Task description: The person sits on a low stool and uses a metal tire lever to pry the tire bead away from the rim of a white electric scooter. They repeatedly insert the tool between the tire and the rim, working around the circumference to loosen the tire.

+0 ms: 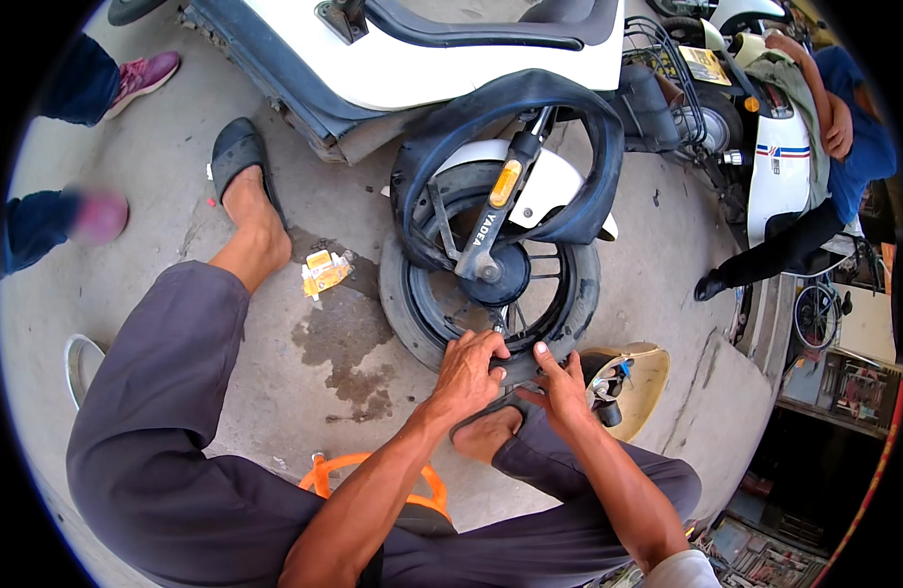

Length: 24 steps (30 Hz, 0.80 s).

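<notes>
Ctr frame: tyre (pixel 394 294) | looked stiff, grippy (prob. heavy too), best held by lower edge | L hand (pixel 471 370): fingers curled, couldn't tell grip | R hand (pixel 561 385): part-spread, nothing visibly gripped

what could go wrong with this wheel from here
Fingers might get pinched: the left hand and right hand are both at the tyre's near edge.
The black rubber loop hangs around the fork, so it could slip or get in the way.
The tub of tools sits close by the right hand and might get knocked.
</notes>
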### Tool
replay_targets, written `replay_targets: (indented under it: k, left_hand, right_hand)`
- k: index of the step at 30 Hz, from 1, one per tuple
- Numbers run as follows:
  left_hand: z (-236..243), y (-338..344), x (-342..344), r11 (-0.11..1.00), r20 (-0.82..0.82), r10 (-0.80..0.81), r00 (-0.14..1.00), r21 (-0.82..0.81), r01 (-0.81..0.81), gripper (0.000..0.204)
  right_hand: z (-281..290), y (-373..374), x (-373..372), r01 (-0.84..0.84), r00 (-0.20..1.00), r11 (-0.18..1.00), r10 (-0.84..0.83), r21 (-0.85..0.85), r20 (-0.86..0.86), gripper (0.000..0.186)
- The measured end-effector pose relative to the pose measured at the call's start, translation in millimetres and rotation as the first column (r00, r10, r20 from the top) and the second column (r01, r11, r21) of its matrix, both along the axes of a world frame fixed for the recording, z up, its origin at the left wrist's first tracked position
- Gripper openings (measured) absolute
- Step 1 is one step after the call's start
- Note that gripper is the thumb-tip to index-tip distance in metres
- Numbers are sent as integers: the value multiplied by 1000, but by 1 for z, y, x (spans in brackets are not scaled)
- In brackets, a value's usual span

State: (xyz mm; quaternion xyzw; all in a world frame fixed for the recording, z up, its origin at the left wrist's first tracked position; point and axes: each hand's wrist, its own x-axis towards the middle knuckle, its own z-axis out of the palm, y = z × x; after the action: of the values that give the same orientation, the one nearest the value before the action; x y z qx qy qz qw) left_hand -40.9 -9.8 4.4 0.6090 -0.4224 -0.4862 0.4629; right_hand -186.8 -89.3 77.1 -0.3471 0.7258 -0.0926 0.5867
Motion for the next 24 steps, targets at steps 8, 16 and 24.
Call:
replay_targets:
  k: [8,16,24]
  left_hand:
    - [-2,-2,-3,999,95,-19,995,-45,23,25]
    - [5,-1,2,998,38,-63,997,5,63,29]
    - [2,-9,2,981,-57,-150,987,119,156,27]
  right_hand:
    - [-16,1,23,-19,962,996,-5,-86,-274,72]
    - [-14,-11,26,1,944,994,-38,-113,-329,57]
    - [-13,-17,16,-21,973,995,-2,-96,-232,75]
